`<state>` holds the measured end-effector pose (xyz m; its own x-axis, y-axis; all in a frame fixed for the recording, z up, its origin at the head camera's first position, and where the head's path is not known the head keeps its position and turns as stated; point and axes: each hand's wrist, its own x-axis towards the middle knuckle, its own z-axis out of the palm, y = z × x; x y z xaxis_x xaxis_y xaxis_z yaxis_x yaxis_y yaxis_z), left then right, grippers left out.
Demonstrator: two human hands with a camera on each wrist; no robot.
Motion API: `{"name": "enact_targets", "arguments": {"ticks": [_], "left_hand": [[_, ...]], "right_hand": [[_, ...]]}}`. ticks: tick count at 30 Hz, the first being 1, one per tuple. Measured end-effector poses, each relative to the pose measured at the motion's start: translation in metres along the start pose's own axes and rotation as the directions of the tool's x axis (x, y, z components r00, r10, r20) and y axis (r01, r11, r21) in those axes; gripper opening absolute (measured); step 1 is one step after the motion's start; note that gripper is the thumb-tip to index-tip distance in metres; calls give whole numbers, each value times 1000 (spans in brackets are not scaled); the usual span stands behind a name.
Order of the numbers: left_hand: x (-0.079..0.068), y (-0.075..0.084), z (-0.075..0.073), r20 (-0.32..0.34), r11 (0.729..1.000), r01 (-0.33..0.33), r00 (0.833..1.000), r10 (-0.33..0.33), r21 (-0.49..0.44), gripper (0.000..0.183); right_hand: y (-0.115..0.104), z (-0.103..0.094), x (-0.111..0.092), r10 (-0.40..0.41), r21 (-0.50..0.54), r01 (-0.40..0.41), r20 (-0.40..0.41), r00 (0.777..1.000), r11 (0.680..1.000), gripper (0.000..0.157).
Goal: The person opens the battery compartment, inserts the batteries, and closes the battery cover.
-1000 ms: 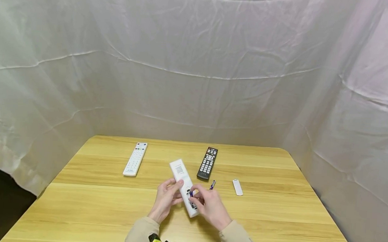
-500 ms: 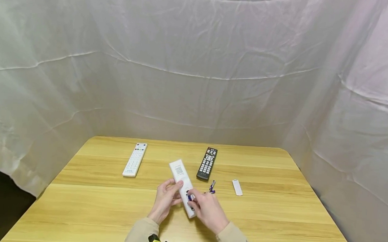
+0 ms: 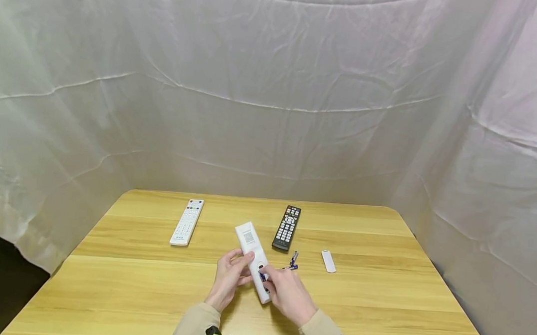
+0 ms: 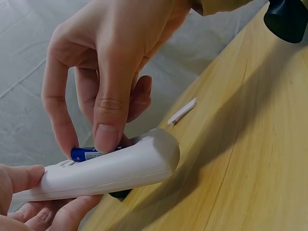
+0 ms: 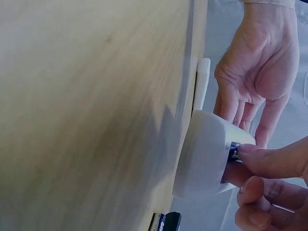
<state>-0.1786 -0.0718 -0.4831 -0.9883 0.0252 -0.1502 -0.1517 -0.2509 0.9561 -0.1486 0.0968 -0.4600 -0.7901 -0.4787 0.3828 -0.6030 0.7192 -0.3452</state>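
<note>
The left hand holds a white remote control above the tabletop, its back turned up; the thumb lies on top and other fingers pass underneath. The remote slants, its far end, printed with a square code, pointing away from the person and a little left. Its battery compartment, uncovered, sits toward the near end.

The right hand is over that compartment, thumb and forefinger curled in a pinching grip on a blue battery. The left wrist view shows the battery standing partly above the remote's side edge; whether it is seated cannot be told.

Just beyond the right hand, two loose batteries lie on the tabletop close together, set at an angle to each other. Beyond these is a black remote control, buttons up. A slim white battery cover lies to the right, and a second white remote, buttons up, lies well to the left. Pale, creased cloth hangs behind the tabletop.
</note>
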Motion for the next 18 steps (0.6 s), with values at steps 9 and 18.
{"name": "enact_targets", "arguments": {"ticks": [9, 18], "left_hand": [[-2, -1, 2, -6, 1000, -16, 1000, 16, -12, 47], [-2, 1, 0, -29, 999, -24, 999, 23, -23, 49]], "right_hand": [[-6, 1, -2, -41, -161, 40, -6, 999, 986, 28], [-13, 3, -8, -61, -282, 63, 15, 998, 957, 60]]}}
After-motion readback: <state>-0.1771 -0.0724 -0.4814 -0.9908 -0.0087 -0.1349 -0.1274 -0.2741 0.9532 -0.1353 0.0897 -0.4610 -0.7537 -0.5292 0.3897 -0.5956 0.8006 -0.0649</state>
